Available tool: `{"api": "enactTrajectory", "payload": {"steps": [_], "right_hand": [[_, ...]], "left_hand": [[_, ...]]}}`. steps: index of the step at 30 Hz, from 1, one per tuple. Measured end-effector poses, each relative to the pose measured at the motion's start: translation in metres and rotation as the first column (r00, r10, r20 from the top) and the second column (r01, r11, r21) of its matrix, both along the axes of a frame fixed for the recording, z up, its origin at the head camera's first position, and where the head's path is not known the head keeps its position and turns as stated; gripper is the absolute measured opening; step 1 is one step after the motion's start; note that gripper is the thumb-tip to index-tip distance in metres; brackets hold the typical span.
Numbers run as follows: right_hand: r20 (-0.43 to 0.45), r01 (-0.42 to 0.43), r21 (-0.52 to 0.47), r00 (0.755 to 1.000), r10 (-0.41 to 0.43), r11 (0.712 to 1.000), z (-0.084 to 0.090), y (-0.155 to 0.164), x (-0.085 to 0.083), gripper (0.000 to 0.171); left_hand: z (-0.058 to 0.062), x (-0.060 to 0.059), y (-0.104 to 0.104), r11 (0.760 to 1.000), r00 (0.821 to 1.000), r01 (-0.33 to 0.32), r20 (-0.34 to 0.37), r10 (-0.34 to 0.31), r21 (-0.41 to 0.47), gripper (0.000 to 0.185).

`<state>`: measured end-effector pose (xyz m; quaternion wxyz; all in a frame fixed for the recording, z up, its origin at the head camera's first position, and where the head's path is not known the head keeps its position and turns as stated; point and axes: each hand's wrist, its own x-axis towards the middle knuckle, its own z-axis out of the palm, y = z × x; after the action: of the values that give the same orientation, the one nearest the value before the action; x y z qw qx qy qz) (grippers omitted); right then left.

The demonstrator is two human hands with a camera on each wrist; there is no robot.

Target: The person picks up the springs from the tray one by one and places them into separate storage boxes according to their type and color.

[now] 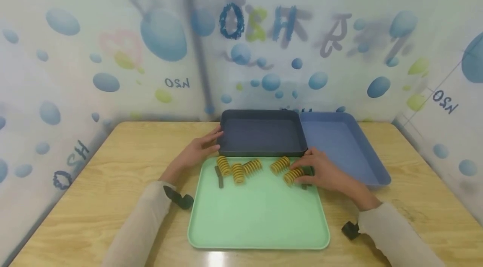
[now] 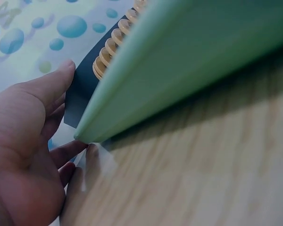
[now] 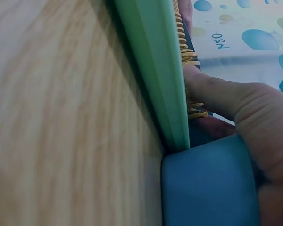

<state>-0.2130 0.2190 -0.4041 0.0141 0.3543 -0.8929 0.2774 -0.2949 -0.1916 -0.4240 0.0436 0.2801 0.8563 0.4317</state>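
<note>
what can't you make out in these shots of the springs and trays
- Head view: whether the right hand grips the spring or only touches it; its fingers cover one end.
- Head view: the dark piece on the green tray is too small to identify.
- Left wrist view: the tray's rim hides most springs; the left hand is cut off by the edge.
- Right wrist view: the blue tray is blurred and cut off.

Landmark: front tray (image 1: 258, 212), lying on the table (image 1: 113, 166) nearest the person.
- On it, along its far edge: five springs (image 1: 239, 172) in a row; a short bar (image 1: 219, 177) at the row's left end.
- Behind it, touching its far edge: deep bin (image 1: 262, 133).
- Behind and to its right, beside the bin: shallow tray (image 1: 345, 145).
- At its far left corner: left hand (image 1: 198, 149), against the bin's wall.
- At its far right corner: right hand (image 1: 327, 172), on the rightmost spring (image 1: 293, 175).
</note>
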Motion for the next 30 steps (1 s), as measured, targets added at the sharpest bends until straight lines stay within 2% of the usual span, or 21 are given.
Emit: {"api": "enactTrajectory", "payload": {"steps": [6,16,22,30], "right_hand": [[0.020,0.006,0.048,1.000,-0.007,0.999,0.0047,0.0003,0.0015,0.040],[0.078,0.016,0.091,0.997,-0.024,0.996,0.0058,0.0008,0.0028,0.039],[0.050,0.005,0.082,0.999,-0.009,0.997,0.0053,0.0000,0.0029,0.039],[0.009,0.005,0.023,1.000,-0.006,1.000,0.0062,0.0012,0.0043,0.038]], "left_hand": [[0.0030,-0.0002,0.0002,0.999,1.000,-0.005,-0.007,0.005,-0.032,0.056],[-0.0005,-0.0002,0.0000,1.000,1.000,-0.006,0.002,0.006,-0.018,0.055],[-0.0012,0.0001,-0.0016,1.000,1.000,-0.006,-0.001,0.006,-0.019,0.056],[-0.0019,-0.0005,-0.0004,1.000,1.000,-0.012,-0.005,0.012,-0.026,0.059]]}}
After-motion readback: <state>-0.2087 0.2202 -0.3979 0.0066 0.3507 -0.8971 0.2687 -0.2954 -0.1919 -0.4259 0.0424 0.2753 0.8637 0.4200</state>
